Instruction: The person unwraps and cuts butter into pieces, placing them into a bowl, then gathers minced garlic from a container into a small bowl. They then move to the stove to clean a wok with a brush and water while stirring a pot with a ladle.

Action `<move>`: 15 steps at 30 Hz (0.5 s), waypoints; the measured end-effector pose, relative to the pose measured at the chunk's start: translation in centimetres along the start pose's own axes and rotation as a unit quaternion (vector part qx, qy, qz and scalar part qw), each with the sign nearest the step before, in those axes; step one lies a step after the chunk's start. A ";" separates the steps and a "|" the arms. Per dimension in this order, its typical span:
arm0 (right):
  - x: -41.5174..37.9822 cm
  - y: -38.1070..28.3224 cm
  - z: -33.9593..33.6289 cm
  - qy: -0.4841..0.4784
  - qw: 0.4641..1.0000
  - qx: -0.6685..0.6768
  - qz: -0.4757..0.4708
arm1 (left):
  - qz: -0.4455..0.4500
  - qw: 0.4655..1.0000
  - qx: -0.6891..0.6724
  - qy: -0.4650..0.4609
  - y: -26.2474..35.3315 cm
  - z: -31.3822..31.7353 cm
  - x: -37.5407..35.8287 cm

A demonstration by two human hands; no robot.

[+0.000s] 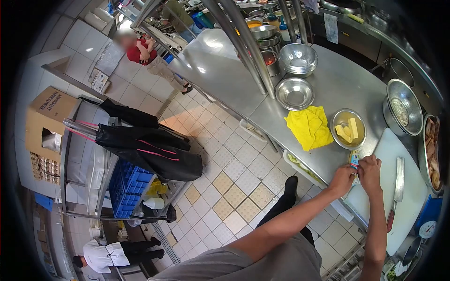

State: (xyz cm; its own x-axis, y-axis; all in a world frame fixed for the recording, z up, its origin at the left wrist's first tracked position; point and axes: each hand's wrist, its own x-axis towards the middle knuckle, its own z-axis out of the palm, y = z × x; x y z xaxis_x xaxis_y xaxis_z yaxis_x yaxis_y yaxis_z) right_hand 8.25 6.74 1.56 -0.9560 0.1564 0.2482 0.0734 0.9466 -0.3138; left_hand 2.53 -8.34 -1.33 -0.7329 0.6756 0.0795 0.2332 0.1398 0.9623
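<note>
The fingers cover much of a small printed packet beside the edge of the white cutting board, so its contents are hard to make out. Both the left hand and the right hand pinch it between bent fingers. Just beyond, on the tabletop, a steel bowl contains pale yellow blocks. Whatever speckles the deep bowl is unclear. A tray of raw-looking meat lies near it, individual pieces indistinct.
</note>
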 end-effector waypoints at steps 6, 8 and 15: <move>1.5 -0.7 -1.1 -0.030 0.997 0.001 0.067 | -0.039 0.999 -0.008 0.025 -0.4 -0.5 0.7; 1.9 -0.4 -0.6 -0.031 0.997 0.006 0.075 | -0.025 0.999 0.027 0.026 -0.4 -0.9 1.2; 1.5 2.6 2.5 -0.019 0.995 -0.057 0.074 | 0.014 0.996 0.059 0.059 -4.8 -1.3 1.5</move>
State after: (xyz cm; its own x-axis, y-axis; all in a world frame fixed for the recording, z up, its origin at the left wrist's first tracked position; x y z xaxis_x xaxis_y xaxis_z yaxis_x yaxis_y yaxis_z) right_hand 6.26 8.73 -1.21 -0.9424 0.2877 0.1705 0.2441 0.9402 -0.2376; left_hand -0.55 -8.94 -5.45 -0.7938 0.5910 0.1435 0.3240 0.2113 0.9222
